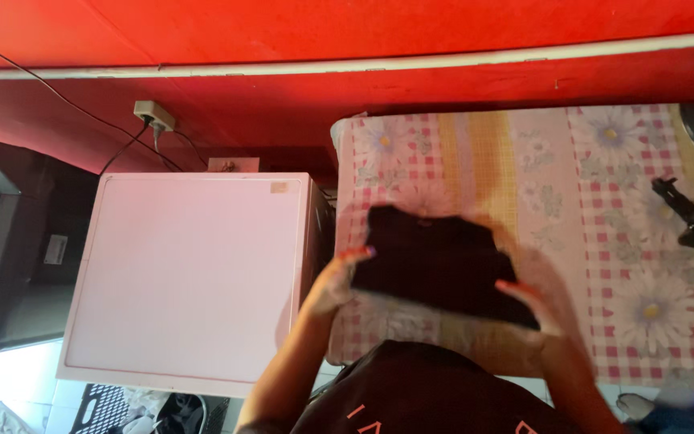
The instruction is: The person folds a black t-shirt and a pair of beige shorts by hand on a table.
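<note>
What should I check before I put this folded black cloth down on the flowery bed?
1. Left hand holds the black cloth at its edge: ok.
2. Right hand holds the other edge: ok, though blurred.
3. Cloth is folded flat, nothing dangling: cannot tell, the picture is blurred.
4. Cloth is over the flowery bed sheet, not over the white cabinet: ok.
5. Bare sheet around the cloth for laying it down: ok.
6. Black object at the bed's far side is well apart from the cloth: ok.

Small orange label (279,187), perhaps sticker, white lid corner
</note>
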